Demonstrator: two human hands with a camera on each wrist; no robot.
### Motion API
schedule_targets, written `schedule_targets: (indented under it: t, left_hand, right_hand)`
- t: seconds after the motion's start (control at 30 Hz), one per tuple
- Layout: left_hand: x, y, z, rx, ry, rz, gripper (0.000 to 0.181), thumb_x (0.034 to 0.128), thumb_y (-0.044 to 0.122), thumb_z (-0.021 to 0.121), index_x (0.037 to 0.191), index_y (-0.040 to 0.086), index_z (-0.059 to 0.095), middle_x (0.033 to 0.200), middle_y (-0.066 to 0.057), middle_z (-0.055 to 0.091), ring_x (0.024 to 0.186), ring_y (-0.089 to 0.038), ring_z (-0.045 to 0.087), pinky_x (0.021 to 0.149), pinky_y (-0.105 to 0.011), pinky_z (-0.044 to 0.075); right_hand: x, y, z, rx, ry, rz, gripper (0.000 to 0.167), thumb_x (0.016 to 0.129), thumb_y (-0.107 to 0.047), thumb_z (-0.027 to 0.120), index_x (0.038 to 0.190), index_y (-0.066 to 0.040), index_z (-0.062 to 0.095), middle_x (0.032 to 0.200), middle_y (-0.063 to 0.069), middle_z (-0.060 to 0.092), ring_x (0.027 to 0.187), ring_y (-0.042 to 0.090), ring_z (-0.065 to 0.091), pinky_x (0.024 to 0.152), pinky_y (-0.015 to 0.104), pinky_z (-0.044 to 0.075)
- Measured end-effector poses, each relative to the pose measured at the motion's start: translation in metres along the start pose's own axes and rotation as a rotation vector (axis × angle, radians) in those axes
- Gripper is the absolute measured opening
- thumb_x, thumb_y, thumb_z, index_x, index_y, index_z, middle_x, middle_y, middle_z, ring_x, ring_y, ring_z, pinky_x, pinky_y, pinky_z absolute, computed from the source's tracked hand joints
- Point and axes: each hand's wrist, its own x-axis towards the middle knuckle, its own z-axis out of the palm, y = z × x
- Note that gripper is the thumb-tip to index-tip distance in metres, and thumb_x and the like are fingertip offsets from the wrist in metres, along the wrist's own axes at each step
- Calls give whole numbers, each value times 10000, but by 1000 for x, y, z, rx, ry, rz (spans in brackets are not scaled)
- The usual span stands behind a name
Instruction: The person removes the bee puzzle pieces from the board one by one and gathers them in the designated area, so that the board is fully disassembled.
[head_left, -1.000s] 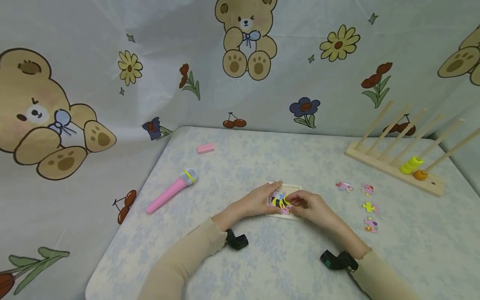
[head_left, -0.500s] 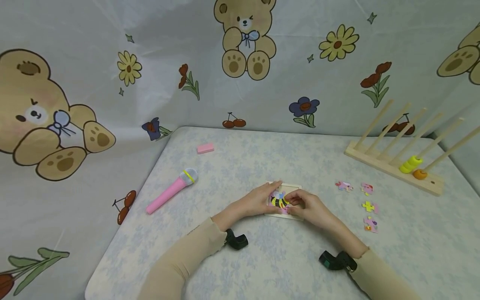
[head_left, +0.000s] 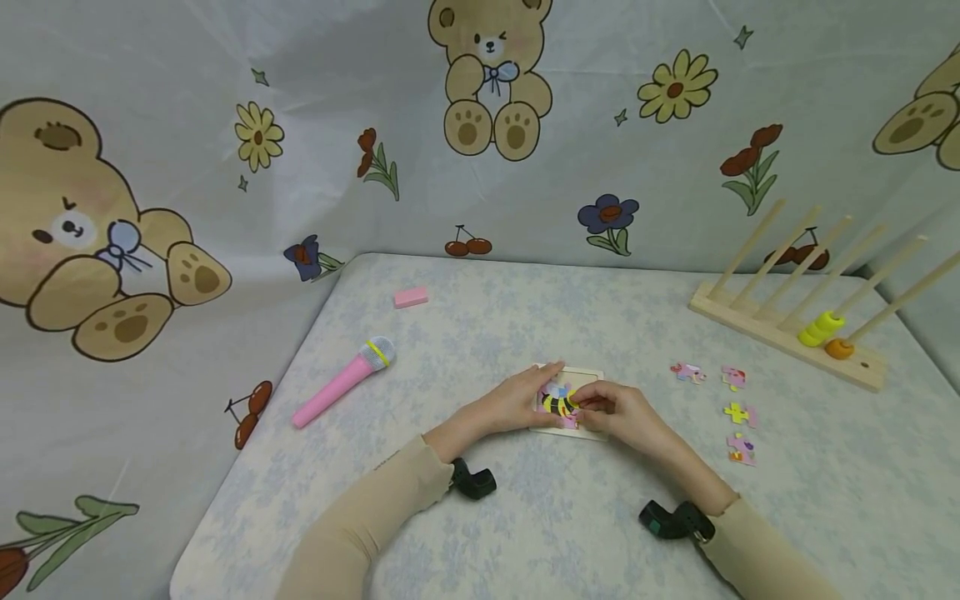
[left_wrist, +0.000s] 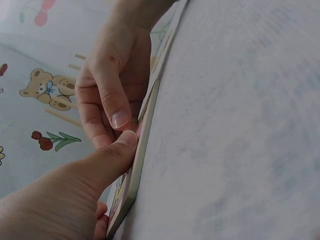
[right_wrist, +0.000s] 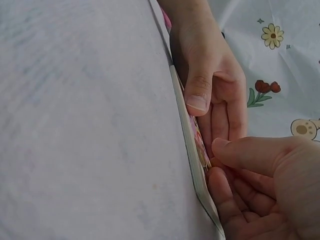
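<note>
A small wooden jigsaw board (head_left: 592, 373) with a partly filled bee picture (head_left: 558, 405) lies on the table between the hands. My left hand (head_left: 516, 402) holds the board at its left side, thumb at the near edge and fingers toward the far edge. Over the board's right part my right hand (head_left: 626, 414) pinches a jigsaw piece (right_wrist: 216, 162) with thumb and fingertips, low against the board. Most of that piece is hidden by the fingers. In the left wrist view the left thumb (left_wrist: 122, 142) lies along the board's edge.
Several loose jigsaw pieces (head_left: 738, 415) lie to the right of the board. Behind them stands a wooden peg rack (head_left: 780, 329) with yellow and orange beads. A pink toy microphone (head_left: 341, 385) and a pink block (head_left: 411, 297) lie at the left.
The right fingers shift very slightly over the board, still pinching the piece. The left hand and the board stay where they were.
</note>
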Motion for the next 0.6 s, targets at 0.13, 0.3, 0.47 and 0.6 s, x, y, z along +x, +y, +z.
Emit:
schedule_targets:
  t: [0.13,0.3,0.47,0.6]
  left_hand:
    - [0,0,-1,-3,-4,-8,925,832,474,688,1513,87,197,1524,-70,258,1388,-236,220,1114,-319,174]
    - [0,0,0,14,-4,-17,920,834,487,679,1514,92,201,1522,-76,264,1386,-267,219,1110,-338,195]
    - [-1,0,1,16,-9,-26,919,834,493,676,1513,93,203,1520,-80,270,1390,-248,214,1112,-325,185]
    - [-1,0,1,20,-9,-30,910,841,487,670,1517,105,195,1521,-84,266,1390,-258,209,1111,-341,192]
  right_hand:
    - [-2,-14,-1,2,9,7,194,847,2,687,1035,45,665,975,162,660,864,273,639,700,219,516]
    - [-4,-30,-2,-7,45,-18,199,843,42,670,1034,95,654,979,226,652,841,322,648,682,222,519]
    - [-2,-9,1,-59,82,-25,249,858,-20,684,1097,47,660,1055,162,663,870,220,662,719,199,516]
    - [0,4,2,-108,96,-59,249,859,-55,696,1100,4,672,1049,109,673,867,182,658,725,219,524]
